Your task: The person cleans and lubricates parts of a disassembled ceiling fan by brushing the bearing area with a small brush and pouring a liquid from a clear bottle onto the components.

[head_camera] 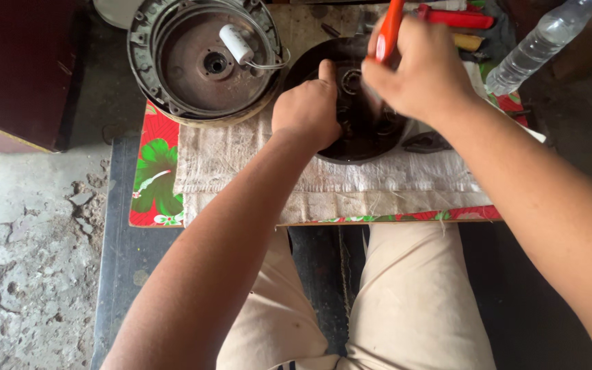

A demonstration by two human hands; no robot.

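Left hand [307, 109] presses dark round metal motor plate [358, 147], holds nothing; right hand [416, 68] clenched on orange-handled screwdriver [390, 31], best kept upright; grey round motor housing [203, 62] far left.

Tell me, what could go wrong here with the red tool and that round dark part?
The red-handled tool in the right hand might slip and jab the left hand, whose thumb rests on the dark round part. The plastic bottle lies close beside the right forearm, so a nudge might send it rolling.
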